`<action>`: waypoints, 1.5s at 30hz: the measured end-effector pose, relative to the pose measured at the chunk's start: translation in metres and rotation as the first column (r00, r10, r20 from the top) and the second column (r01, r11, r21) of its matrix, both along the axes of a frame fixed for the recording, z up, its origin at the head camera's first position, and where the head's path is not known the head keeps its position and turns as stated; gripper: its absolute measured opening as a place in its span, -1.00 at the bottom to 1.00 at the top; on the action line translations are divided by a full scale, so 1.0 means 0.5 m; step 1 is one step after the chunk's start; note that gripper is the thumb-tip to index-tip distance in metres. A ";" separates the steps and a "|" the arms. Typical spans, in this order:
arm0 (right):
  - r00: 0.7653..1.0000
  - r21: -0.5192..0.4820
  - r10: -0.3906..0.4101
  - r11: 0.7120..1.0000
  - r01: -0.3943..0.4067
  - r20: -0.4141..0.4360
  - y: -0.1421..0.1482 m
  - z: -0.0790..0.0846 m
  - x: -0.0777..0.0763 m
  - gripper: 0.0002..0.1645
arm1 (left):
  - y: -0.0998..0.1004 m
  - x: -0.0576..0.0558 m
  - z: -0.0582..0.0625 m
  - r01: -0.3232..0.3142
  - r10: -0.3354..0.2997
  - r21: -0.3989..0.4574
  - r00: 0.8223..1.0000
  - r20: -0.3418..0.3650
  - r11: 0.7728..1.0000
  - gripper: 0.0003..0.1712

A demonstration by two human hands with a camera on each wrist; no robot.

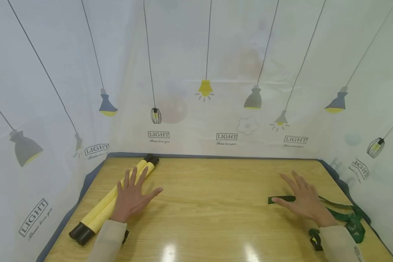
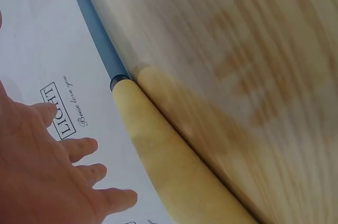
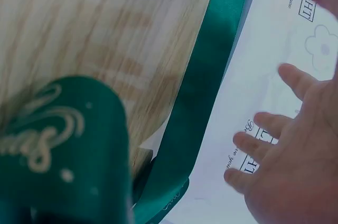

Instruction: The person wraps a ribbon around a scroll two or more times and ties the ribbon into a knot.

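My left hand (image 1: 133, 198) is spread, palm down, over a pair of yellow tubes (image 1: 99, 209) with black end caps. The tubes lie side by side, slanting along the table's left side. In the left wrist view a yellow tube (image 2: 169, 160) runs beside the spread fingers, and nothing is held. On the other side, my right hand (image 1: 306, 202) hovers with fingers apart over a dark green ribbon (image 1: 355, 227), holding nothing. The right wrist view shows a flat strip of this ribbon (image 3: 206, 71) and a curled part with pale lettering; whether the hand touches it I cannot tell.
A wood-grain table (image 1: 213, 196) spreads between the hands, with a blue-grey edge (image 1: 216, 157) along its back. A pale sheet (image 1: 190, 54) printed with hanging lamps and "LIGHT" encloses the back and both sides. A small loop of green ribbon (image 1: 314, 234) lies by the right sleeve.
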State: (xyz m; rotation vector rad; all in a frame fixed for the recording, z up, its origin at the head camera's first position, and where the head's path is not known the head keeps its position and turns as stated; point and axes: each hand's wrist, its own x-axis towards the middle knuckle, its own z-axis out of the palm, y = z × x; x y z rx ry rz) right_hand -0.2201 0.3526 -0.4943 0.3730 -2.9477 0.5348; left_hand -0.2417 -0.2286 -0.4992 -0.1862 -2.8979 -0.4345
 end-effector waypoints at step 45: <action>0.986 -0.193 0.158 0.970 -0.146 0.048 -0.060 0.001 0.001 -0.80 | 0.147 0.044 -0.008 0.151 -0.277 0.607 0.953 0.119 0.780 0.11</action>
